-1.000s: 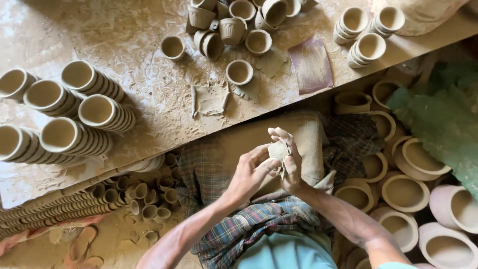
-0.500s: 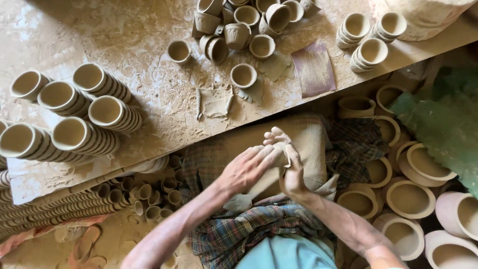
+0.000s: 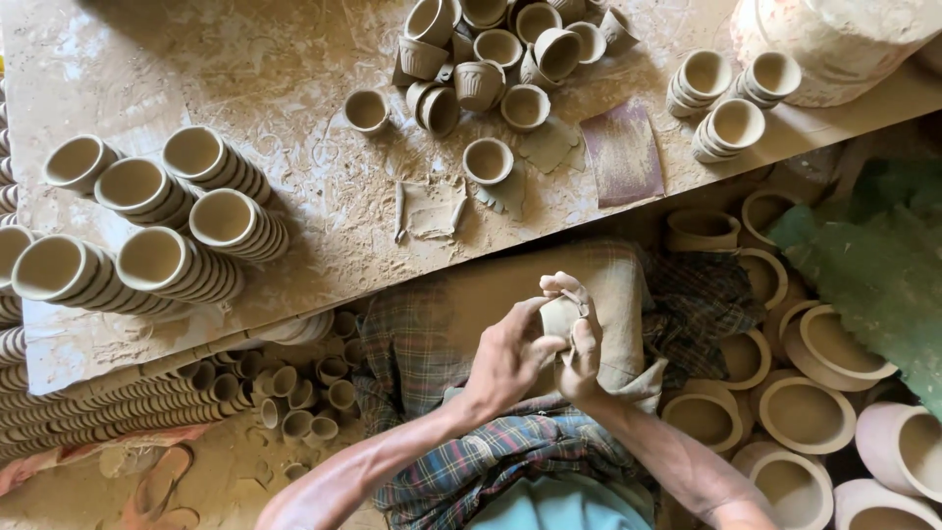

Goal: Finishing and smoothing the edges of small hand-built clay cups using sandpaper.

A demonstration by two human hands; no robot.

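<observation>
We hold a small grey unfired clay cup (image 3: 561,316) over our lap, above the checked cloth (image 3: 432,344) and below the edge of the dusty clay-smeared board (image 3: 294,88). Our left hand (image 3: 508,355) cups its side, fingers closed on it; our right hand (image 3: 581,345) clamps it from the other side, thumb up along the wall. To smooth it well, we judge light, even pressure best, turning the cup slowly so the soft rim keeps round. Stacked cups (image 3: 196,231) lie well apart on the board.

No packages, labels, signs, screens visible.
</observation>
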